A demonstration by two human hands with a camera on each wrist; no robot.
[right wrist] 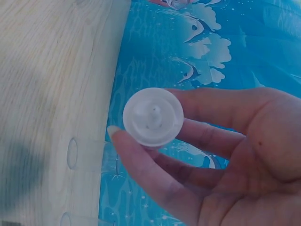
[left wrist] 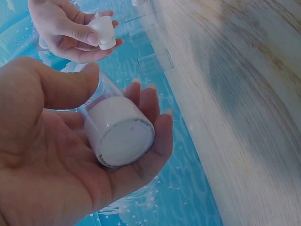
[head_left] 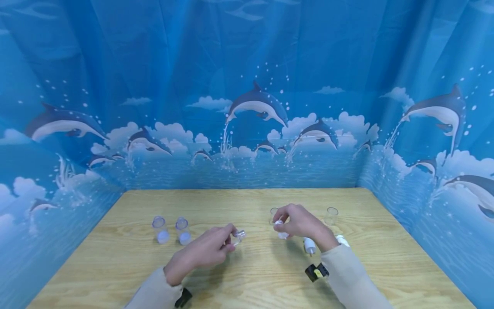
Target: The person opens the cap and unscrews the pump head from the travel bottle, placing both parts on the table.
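My left hand (head_left: 206, 246) grips a small clear bottle (left wrist: 117, 125) with a thick white base. In the left wrist view that base faces the camera, while in the head view the clear neck (head_left: 241, 234) points away from the fingers. Across from it, my right hand (head_left: 302, 223) pinches a white pump top (right wrist: 153, 117) between thumb and fingers. Its round open underside, with a small nub in the centre, faces the right wrist camera. A gap separates the pump top from the bottle.
Two similar clear bottles (head_left: 183, 230) with white bottoms stand at the left. Clear cylindrical covers (head_left: 331, 216) stand on the right, behind my right hand. Another white pump top (head_left: 309, 246) lies by the right wrist, with a white piece (head_left: 341, 240) partly hidden by the sleeve. A dolphin-print curtain surrounds the wooden table (head_left: 247, 283).
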